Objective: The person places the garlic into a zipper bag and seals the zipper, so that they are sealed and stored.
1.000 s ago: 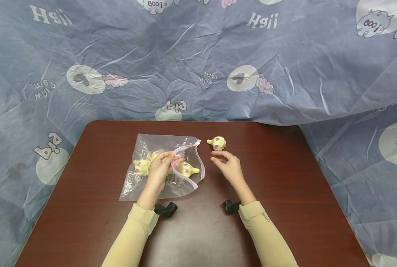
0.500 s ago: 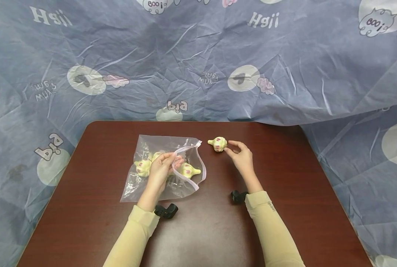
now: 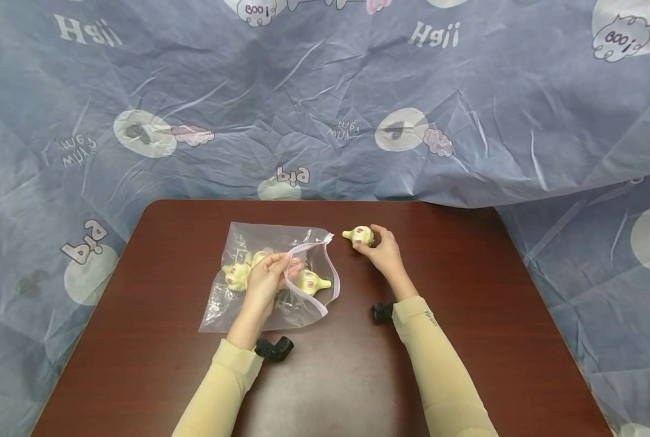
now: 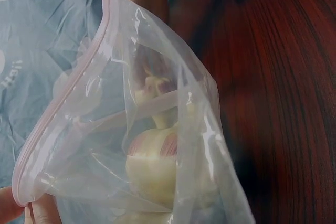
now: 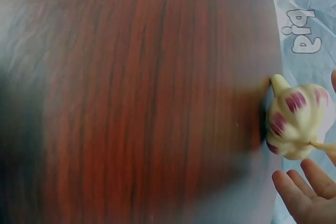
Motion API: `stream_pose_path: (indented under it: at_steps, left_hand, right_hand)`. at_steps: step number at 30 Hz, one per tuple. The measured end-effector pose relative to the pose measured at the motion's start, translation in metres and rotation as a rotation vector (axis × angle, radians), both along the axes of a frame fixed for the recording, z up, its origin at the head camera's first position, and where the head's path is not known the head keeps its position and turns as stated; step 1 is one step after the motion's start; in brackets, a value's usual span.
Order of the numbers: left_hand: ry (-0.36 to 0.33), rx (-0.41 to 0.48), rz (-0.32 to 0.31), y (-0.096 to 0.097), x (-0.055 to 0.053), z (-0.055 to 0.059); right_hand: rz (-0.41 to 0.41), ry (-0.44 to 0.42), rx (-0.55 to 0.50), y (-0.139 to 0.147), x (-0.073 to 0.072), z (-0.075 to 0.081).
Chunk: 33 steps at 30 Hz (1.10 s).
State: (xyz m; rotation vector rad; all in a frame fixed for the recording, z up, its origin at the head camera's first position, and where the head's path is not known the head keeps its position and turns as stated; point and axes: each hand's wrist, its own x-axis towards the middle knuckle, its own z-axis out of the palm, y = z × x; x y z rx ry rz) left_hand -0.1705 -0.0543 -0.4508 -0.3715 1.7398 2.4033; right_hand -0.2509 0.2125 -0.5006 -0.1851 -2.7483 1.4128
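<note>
My left hand (image 3: 264, 277) pinches the rim of a clear zip bag (image 3: 221, 312), holding its mouth up on the right side. Several pale yellow garlic bulbs with purple patches lie inside, one bulb (image 3: 311, 283) near the opening; the left wrist view shows a bagged bulb (image 4: 152, 166) through the plastic. Right of the bag another garlic bulb (image 3: 362, 235) lies on the table, its stem pointing left. Thumb and index finger of my right hand (image 3: 386, 250) curl round it. In the right wrist view its other fingers (image 5: 310, 182) are beside this bulb (image 5: 296, 121).
The dark red wooden table (image 3: 456, 291) reaches back to a blue printed cloth (image 3: 325, 91) hanging behind it. The bulb beside the bag lies near the far edge. Each wrist wears a black camera (image 3: 274, 349).
My right hand swung out to the right past the loose garlic bulb, then came back left and closed its thumb and index finger around it. The left hand keeps its grip on the bag.
</note>
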Motion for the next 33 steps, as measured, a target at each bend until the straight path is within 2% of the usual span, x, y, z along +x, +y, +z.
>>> stream_pose_path:
  at_steps: [10,18,26,33]
  left_hand:
    - [0.013,-0.007,-0.003,0.001,0.001,0.0]
    - [0.009,0.0,0.008,0.001,0.001,0.001]
    - [0.006,-0.001,0.008,0.002,0.001,0.002]
    - [0.004,-0.003,-0.001,0.0,0.0,0.001]
  right_hand:
    - [-0.021,0.007,0.031,-0.01,-0.01,-0.007]
    - [0.001,0.002,0.086,-0.017,-0.013,-0.011]
    - [-0.011,0.013,0.083,-0.016,-0.009,-0.01]
    - [-0.015,0.033,0.062,-0.01,0.004,-0.007]
